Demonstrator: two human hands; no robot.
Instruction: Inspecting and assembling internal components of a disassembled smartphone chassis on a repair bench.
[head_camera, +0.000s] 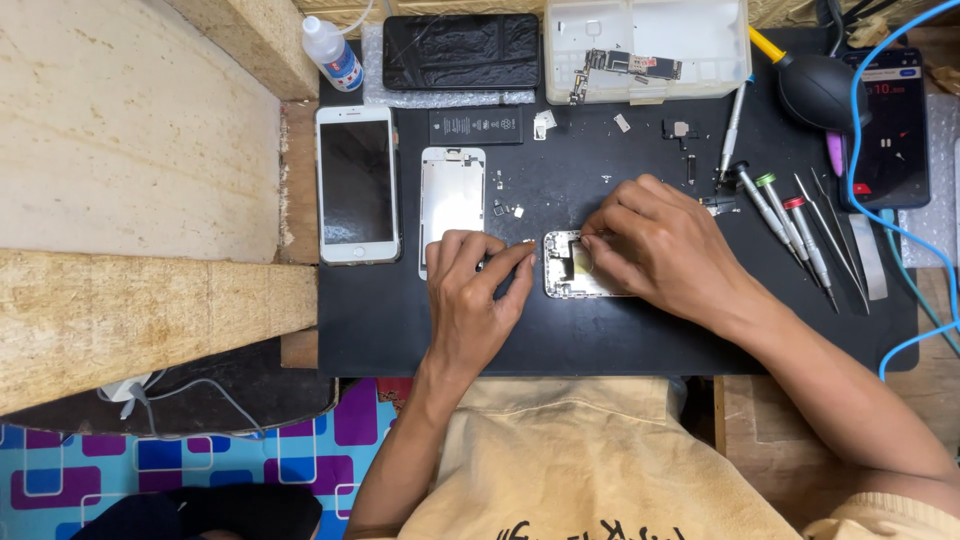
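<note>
The opened silver phone housing (572, 266) lies mid-way on the black work mat (600, 340). The right hand (660, 245) pinches at its top edge; the left hand (475, 295), fingers curled, touches its left end. Slim screwdrivers (790, 225) lie well right.

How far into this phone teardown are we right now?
Done: screen panel, battery and logic board are out. In hand: both hands, left hand and right hand, work on the opened phone housing. Left: loose small parts lie scattered on the black mat; nothing looks reassembled.
</note>
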